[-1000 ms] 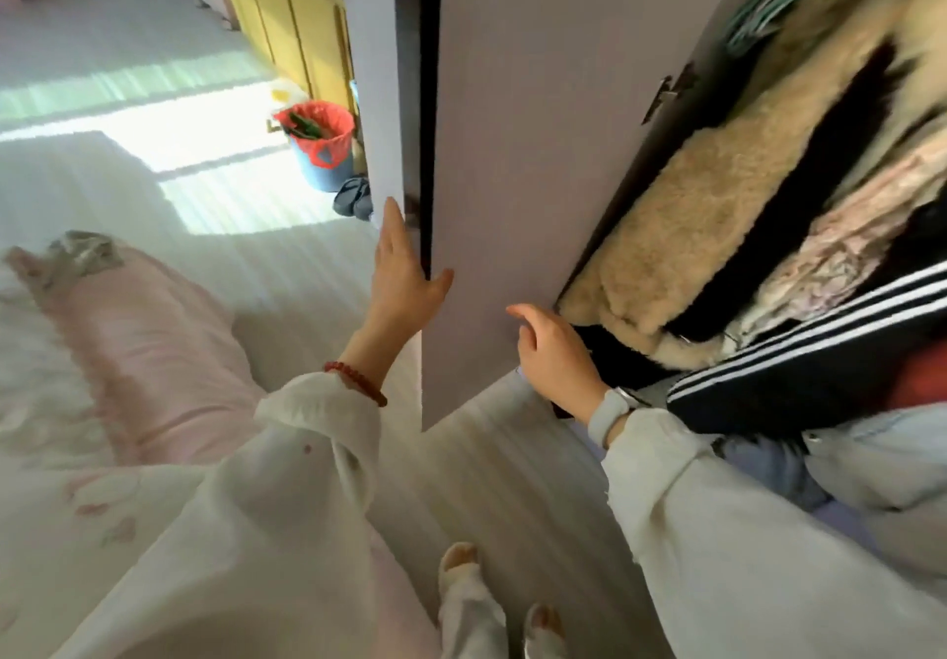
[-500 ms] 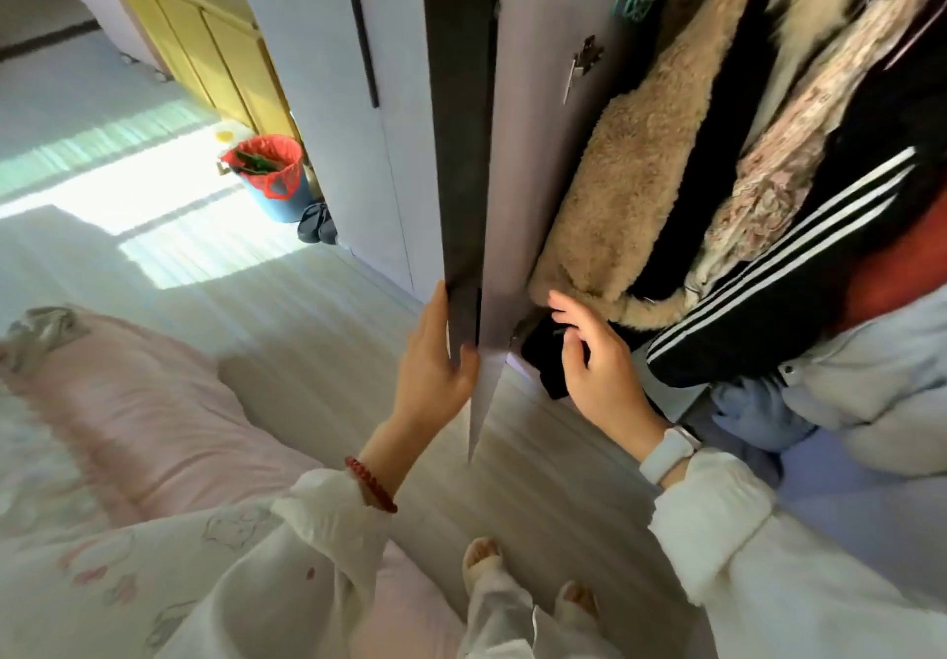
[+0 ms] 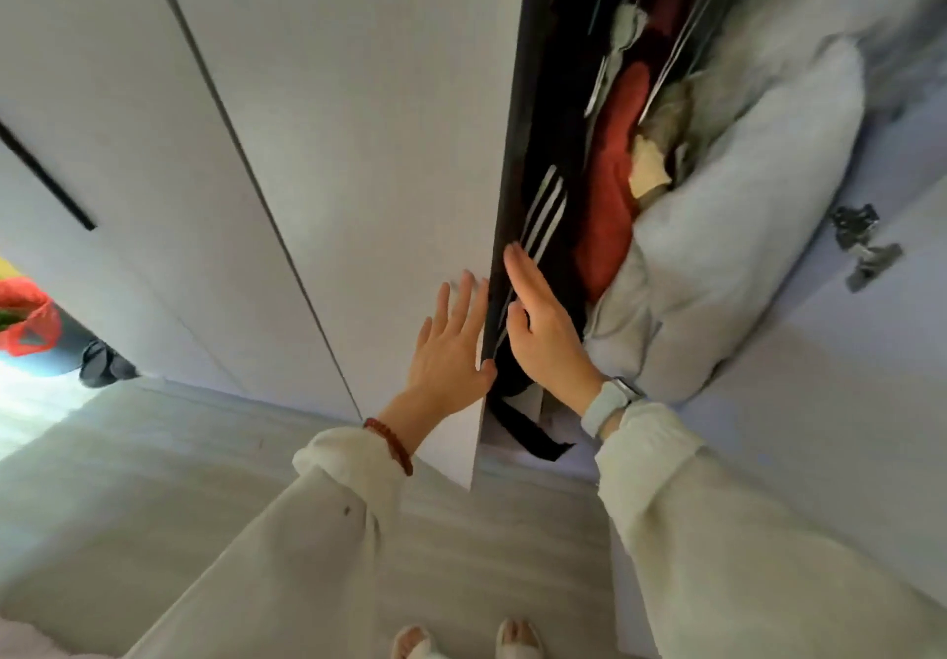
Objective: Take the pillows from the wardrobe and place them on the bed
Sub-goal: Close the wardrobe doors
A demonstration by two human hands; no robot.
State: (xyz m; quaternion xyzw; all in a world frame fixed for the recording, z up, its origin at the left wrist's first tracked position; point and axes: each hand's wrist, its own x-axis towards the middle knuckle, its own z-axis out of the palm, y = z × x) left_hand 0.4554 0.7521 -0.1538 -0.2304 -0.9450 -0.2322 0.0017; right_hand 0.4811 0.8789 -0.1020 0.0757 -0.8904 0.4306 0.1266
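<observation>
Pale laminate wardrobe door (image 3: 389,171) sat under my flat, spread left hand (image 3: 451,346) at mid-frame; my right hand (image 3: 543,330), fingers straight, pressed the black white-striped jacket (image 3: 543,217), so I judged the wardrobe step unfinished, next clearing clothes to find pillows.

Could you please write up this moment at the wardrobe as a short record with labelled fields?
Left hand: open, fingers straight, palm flat against the outer face of the wardrobe door
Right hand: open, reaching past the door edge, against the black striped jacket
Door: ajar, interior showing
Inside: red garment, pale padded coat, hangers
Pillows: none clearly visible
Hinge: on the right door panel
Floor: red bag at far left
</observation>
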